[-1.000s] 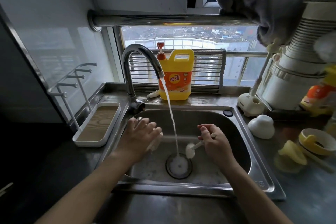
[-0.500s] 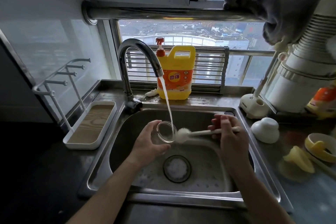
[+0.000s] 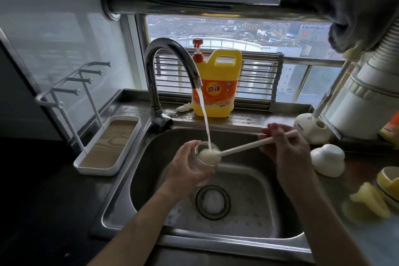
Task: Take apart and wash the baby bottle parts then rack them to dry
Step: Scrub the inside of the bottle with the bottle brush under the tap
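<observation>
My left hand (image 3: 184,167) grips a clear glass bottle body (image 3: 201,163) over the steel sink (image 3: 280,218), its mouth tilted up toward the running tap (image 3: 172,62). Water streams into the mouth. My right hand (image 3: 285,149) holds the white handle of a bottle brush (image 3: 244,147); its foamy sponge head sits at the bottle's mouth. On the counter to the right lie a white dome cap (image 3: 327,158), a yellow collar ring (image 3: 388,183) and a pale yellow teat piece (image 3: 370,200).
A white drying rack (image 3: 108,147) with upright pegs and a wood-look tray stands left of the sink. A yellow detergent jug (image 3: 216,86) sits behind the tap. A white brush holder (image 3: 311,127) stands at the back right. The drain strainer (image 3: 212,202) lies below the bottle.
Both hands rose from the sink bottom. The left hand turned the bottle's mouth up under the stream, and the right hand brought the brush head from beside the mouth onto it.
</observation>
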